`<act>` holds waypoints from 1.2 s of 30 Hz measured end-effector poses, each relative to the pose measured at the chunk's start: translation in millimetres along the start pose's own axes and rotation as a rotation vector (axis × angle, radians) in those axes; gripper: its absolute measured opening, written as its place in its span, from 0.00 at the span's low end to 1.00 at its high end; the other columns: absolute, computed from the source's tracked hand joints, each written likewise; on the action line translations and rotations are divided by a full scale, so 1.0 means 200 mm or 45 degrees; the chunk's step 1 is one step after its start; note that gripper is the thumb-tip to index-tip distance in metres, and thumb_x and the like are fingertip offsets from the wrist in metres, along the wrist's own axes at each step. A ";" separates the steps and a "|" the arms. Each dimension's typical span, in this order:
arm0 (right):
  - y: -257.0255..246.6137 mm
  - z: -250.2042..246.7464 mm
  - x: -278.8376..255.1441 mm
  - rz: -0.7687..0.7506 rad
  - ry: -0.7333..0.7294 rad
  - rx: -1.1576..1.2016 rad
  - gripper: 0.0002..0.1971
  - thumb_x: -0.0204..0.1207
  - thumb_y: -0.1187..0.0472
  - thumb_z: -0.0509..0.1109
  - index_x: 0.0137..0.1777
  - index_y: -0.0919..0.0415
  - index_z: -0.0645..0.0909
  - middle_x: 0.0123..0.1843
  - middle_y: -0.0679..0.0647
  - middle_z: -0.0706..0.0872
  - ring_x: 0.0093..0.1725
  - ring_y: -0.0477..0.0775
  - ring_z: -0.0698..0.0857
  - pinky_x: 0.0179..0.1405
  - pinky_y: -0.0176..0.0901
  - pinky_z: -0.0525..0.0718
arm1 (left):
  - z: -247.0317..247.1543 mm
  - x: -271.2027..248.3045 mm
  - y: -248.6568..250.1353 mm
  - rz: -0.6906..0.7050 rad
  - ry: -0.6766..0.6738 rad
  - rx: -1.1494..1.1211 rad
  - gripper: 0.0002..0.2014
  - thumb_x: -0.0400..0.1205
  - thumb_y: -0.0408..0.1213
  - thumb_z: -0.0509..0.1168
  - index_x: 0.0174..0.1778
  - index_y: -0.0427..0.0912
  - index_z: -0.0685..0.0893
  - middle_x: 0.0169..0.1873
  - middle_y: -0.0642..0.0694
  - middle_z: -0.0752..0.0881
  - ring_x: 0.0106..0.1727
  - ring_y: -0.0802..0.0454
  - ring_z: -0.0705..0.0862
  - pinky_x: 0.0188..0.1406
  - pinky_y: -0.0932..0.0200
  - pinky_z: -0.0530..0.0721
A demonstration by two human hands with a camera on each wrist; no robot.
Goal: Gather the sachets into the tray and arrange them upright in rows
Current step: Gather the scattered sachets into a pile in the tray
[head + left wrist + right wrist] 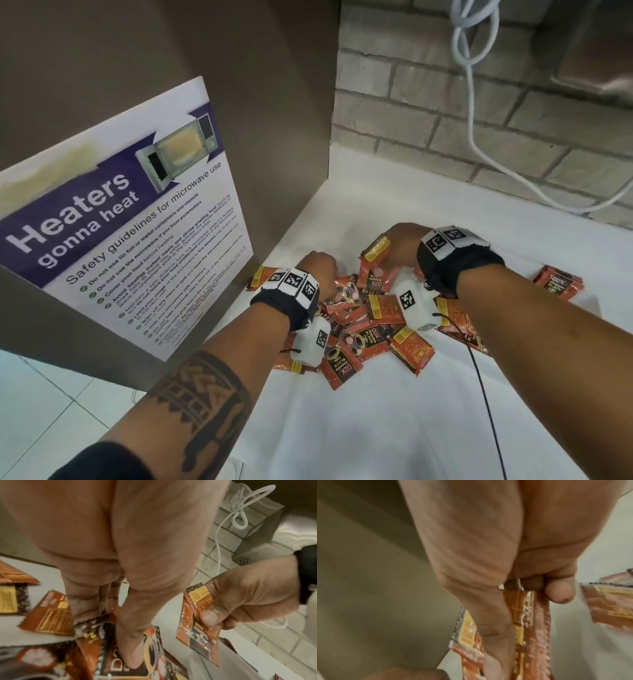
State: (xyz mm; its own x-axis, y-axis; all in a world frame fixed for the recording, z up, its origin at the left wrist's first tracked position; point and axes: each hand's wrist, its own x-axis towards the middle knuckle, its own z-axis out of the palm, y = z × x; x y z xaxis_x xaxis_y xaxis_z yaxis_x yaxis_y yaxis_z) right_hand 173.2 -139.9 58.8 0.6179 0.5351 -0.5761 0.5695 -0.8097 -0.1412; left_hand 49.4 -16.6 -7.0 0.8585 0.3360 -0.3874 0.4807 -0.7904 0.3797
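Flat, glossy orange-and-black foil sachets [376, 318] with serrated ends lie in a loose heap on the smooth white worktop [394, 411], a few more stacked apart at the right [558, 282]. The head view shows both hands over the heap. The left hand [317, 274] reaches down into it; its wrist view shows the fingers [80, 601] bent onto a sachet and the thumb pressing another, though blur hides any firm grip. The right hand [404, 243] pinches a small upright bundle of sachets [197, 616], thumb across their faces. A laminated microwave safety poster [137, 212] hangs on the left panel; a white cable [476, 102] drapes the pale brick wall
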 end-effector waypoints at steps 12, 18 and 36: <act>-0.08 0.33 0.03 -0.140 -0.086 -0.592 0.05 0.81 0.62 0.69 0.49 0.63 0.84 0.31 0.49 0.69 0.43 0.52 0.83 0.54 0.45 0.83 | 0.02 -0.02 -0.01 0.008 0.044 -0.094 0.22 0.77 0.32 0.77 0.68 0.39 0.84 0.65 0.42 0.85 0.65 0.44 0.83 0.55 0.60 0.77; -0.07 0.36 0.07 -0.068 0.022 -0.514 0.04 0.76 0.63 0.73 0.39 0.59 0.82 0.31 0.49 0.77 0.40 0.54 0.83 0.45 0.44 0.84 | 0.05 -0.02 -0.04 0.007 0.074 -0.103 0.22 0.76 0.33 0.78 0.66 0.41 0.83 0.64 0.43 0.85 0.63 0.44 0.83 0.50 0.61 0.76; 0.38 0.04 -0.24 -0.063 0.506 0.848 0.14 0.65 0.60 0.85 0.51 0.55 0.90 0.47 0.51 0.93 0.49 0.54 0.91 0.58 0.50 0.87 | -0.32 -0.04 0.13 0.241 0.282 -0.410 0.14 0.71 0.36 0.82 0.45 0.52 0.85 0.44 0.55 0.85 0.49 0.51 0.85 0.47 0.58 0.80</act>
State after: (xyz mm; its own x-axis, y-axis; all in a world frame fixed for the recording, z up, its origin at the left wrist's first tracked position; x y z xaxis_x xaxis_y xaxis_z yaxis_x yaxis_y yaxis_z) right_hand 182.5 -228.5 69.9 0.8199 0.5187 -0.2421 0.2334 -0.6892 -0.6860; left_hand 66.1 -7.8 59.4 0.9374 0.3305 -0.1094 0.3124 -0.6601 0.6831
